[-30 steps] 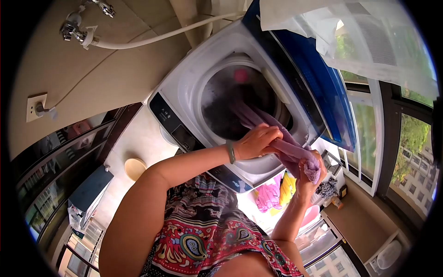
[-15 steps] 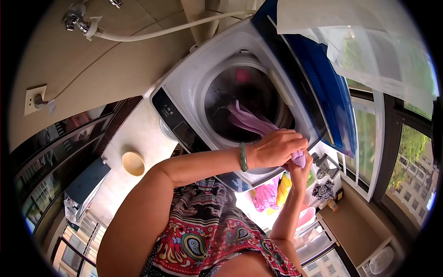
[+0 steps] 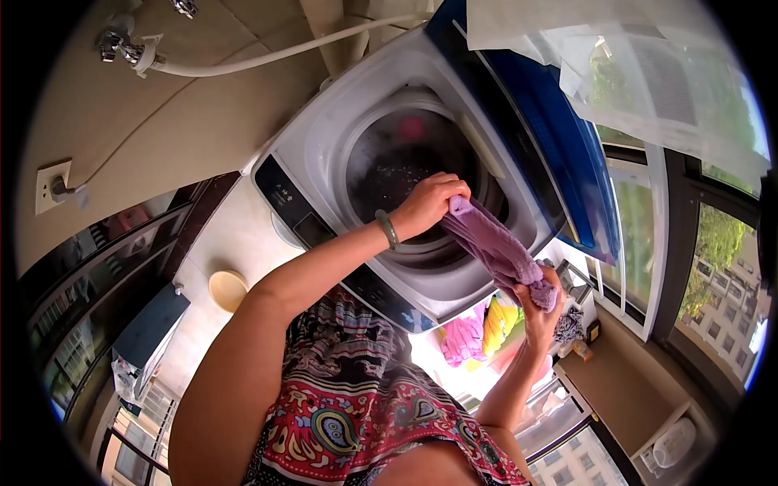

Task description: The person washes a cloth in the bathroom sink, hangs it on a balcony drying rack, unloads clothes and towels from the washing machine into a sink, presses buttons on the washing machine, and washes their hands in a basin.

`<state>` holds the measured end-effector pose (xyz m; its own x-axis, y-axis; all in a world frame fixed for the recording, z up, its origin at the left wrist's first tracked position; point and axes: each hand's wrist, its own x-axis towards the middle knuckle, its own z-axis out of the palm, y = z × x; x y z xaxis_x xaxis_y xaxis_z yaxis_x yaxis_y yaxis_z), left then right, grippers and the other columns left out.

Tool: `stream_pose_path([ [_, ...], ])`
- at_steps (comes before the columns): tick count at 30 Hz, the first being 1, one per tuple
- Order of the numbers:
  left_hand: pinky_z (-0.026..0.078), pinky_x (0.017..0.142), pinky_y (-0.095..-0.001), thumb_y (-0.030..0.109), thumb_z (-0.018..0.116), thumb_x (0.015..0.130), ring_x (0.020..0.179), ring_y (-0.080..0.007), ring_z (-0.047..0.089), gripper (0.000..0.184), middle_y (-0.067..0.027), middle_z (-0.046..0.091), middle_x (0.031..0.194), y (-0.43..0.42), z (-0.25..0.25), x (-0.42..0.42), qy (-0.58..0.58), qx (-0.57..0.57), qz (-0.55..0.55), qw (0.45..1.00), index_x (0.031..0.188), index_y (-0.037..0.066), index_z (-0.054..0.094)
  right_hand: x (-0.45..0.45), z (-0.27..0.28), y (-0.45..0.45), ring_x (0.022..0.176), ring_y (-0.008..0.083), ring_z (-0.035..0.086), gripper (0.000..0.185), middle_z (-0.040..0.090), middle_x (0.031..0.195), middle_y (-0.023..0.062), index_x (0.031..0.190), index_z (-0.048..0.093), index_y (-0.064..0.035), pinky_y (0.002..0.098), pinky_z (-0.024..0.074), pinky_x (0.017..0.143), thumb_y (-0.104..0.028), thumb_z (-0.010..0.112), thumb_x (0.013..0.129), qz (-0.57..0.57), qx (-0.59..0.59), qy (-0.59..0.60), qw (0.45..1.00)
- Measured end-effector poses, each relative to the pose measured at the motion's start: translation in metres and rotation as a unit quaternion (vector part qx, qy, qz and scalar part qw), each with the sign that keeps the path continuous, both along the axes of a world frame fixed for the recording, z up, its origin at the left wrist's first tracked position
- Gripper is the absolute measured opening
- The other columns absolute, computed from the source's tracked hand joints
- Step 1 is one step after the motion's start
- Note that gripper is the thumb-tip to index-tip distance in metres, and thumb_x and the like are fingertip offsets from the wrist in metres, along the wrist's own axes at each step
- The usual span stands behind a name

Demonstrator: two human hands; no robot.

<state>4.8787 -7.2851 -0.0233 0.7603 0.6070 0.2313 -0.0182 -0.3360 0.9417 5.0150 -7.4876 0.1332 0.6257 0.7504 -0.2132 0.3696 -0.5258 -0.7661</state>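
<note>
A purple cloth (image 3: 494, 245) is stretched between my two hands over the right front rim of an open top-loading washing machine (image 3: 320, 166). My left hand (image 3: 431, 204), with a green bangle on its wrist, is closed on the upper end of the cloth, above the drum opening. Lower and to the right, my right hand (image 3: 539, 308) grips the other, bunched end, outside the machine's rim. Inside the drum (image 3: 389, 158) are dark water with small splashes and a round pink item (image 3: 412, 127).
The blue lid (image 3: 551, 138) stands raised at the right. Pink clothing (image 3: 463, 338) and a yellow item (image 3: 501, 324) lie below the machine's front corner. A beige basin (image 3: 228, 291) is on the floor at left. A white hose (image 3: 267, 58) runs along the wall.
The cloth has come fully out of the drum and is now stretched out. My left hand has shifted from beside my right hand up and left to the cloth's other end.
</note>
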Motion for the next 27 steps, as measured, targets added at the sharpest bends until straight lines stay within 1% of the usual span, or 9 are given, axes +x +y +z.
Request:
stream_pose_path([
  [6, 0.048, 0.071, -0.0358, -0.006, 0.058, 0.072, 0.082, -0.0293, 0.058, 0.016, -0.0092, 0.060, 0.087, -0.048, 0.048, 0.025, -0.062, -0.032, -0.059, 0.996, 0.086, 0.003, 0.061, -0.016, -0.112, 0.037, 0.081, 0.0315, 0.064, 0.035, 0.063, 0.087, 0.0178, 0.101, 0.056, -0.0012, 0.0347, 0.0479, 0.070, -0.012, 0.074, 0.072, 0.022, -0.084, -0.103, 0.991],
  [9, 0.049, 0.075, -0.0338, -0.008, 0.057, 0.073, 0.086, -0.0275, 0.059, 0.021, -0.0096, 0.060, 0.092, -0.066, 0.052, 0.020, -0.068, -0.037, -0.048, 0.996, 0.091, 0.002, 0.061, -0.004, -0.147, 0.037, 0.077, 0.0334, 0.065, 0.024, 0.060, 0.078, 0.0188, 0.096, 0.058, -0.0013, 0.0340, 0.0480, 0.067, -0.018, 0.062, 0.080, 0.020, 0.085, -0.031, 0.996],
  [12, 0.050, 0.081, -0.0300, -0.011, 0.054, 0.077, 0.091, -0.0223, 0.060, 0.026, -0.0088, 0.059, 0.098, -0.066, 0.056, 0.004, -0.095, -0.176, 0.019, 0.980, 0.099, 0.002, 0.060, 0.013, -0.118, 0.037, 0.077, 0.0166, 0.061, 0.026, 0.061, 0.084, 0.0096, 0.097, 0.057, 0.0012, 0.0279, 0.0481, 0.070, -0.021, 0.060, 0.082, -0.058, 0.069, 0.063, 0.994],
  [15, 0.049, 0.090, -0.0284, -0.002, 0.045, 0.090, 0.098, -0.0182, 0.061, 0.023, -0.0058, 0.058, 0.102, -0.090, 0.031, -0.016, -0.140, -0.530, 0.103, 0.830, 0.112, 0.001, 0.053, 0.018, -0.041, 0.037, 0.087, 0.0188, 0.062, 0.027, 0.061, 0.097, 0.0101, 0.100, 0.056, 0.0003, 0.0318, 0.0509, 0.081, -0.021, 0.060, 0.085, -0.114, 0.181, 0.211, 0.954],
  [17, 0.046, 0.096, -0.0334, 0.017, 0.048, 0.096, 0.103, -0.0232, 0.058, 0.028, -0.0117, 0.054, 0.111, -0.105, 0.017, -0.024, -0.082, -0.757, 0.142, 0.633, 0.119, 0.001, 0.046, 0.006, 0.028, 0.047, 0.082, 0.0169, 0.062, 0.028, 0.062, 0.092, 0.0108, 0.095, 0.056, 0.0028, 0.0282, 0.0509, 0.079, -0.020, 0.063, 0.081, -0.188, 0.258, 0.179, 0.931],
  [18, 0.046, 0.096, -0.0334, 0.017, 0.048, 0.096, 0.103, -0.0232, 0.058, 0.028, -0.0117, 0.054, 0.111, -0.109, 0.012, -0.022, -0.084, -0.758, 0.136, 0.632, 0.119, 0.001, 0.046, 0.008, 0.056, 0.043, 0.085, 0.0187, 0.062, 0.030, 0.061, 0.094, 0.0119, 0.098, 0.056, 0.0034, 0.0292, 0.0513, 0.081, -0.021, 0.063, 0.082, -0.183, 0.304, 0.167, 0.920],
  [20, 0.040, 0.102, -0.0412, 0.051, 0.053, 0.091, 0.114, -0.0315, 0.051, 0.068, -0.0204, 0.045, 0.123, -0.114, 0.003, -0.016, -0.054, -0.903, 0.206, 0.372, 0.135, 0.003, 0.032, 0.004, 0.108, 0.037, 0.089, 0.0221, 0.063, 0.034, 0.061, 0.098, 0.0139, 0.103, 0.055, 0.0042, 0.0315, 0.0515, 0.084, -0.022, 0.063, 0.082, -0.225, 0.370, 0.103, 0.896],
  [24, 0.023, 0.110, -0.0538, 0.089, 0.043, 0.064, 0.135, -0.0416, 0.026, 0.121, -0.0247, 0.025, 0.144, -0.119, -0.066, 0.018, -0.094, -0.922, 0.204, 0.317, 0.149, 0.012, 0.006, -0.006, 0.173, 0.022, 0.090, 0.0232, 0.062, 0.036, 0.060, 0.098, 0.0138, 0.104, 0.056, 0.0038, 0.0331, 0.0510, 0.085, -0.023, 0.065, 0.082, -0.261, 0.425, -0.045, 0.866],
  [27, 0.016, 0.109, -0.0603, 0.095, 0.029, 0.060, 0.138, -0.0417, 0.017, 0.120, -0.0171, 0.015, 0.152, -0.099, -0.079, 0.019, -0.253, -0.916, 0.051, 0.306, 0.150, 0.019, 0.009, -0.011, 0.189, 0.002, 0.089, 0.0226, 0.061, 0.035, 0.060, 0.097, 0.0129, 0.103, 0.056, 0.0032, 0.0334, 0.0508, 0.084, -0.023, 0.065, 0.082, -0.267, 0.434, -0.113, 0.853],
])
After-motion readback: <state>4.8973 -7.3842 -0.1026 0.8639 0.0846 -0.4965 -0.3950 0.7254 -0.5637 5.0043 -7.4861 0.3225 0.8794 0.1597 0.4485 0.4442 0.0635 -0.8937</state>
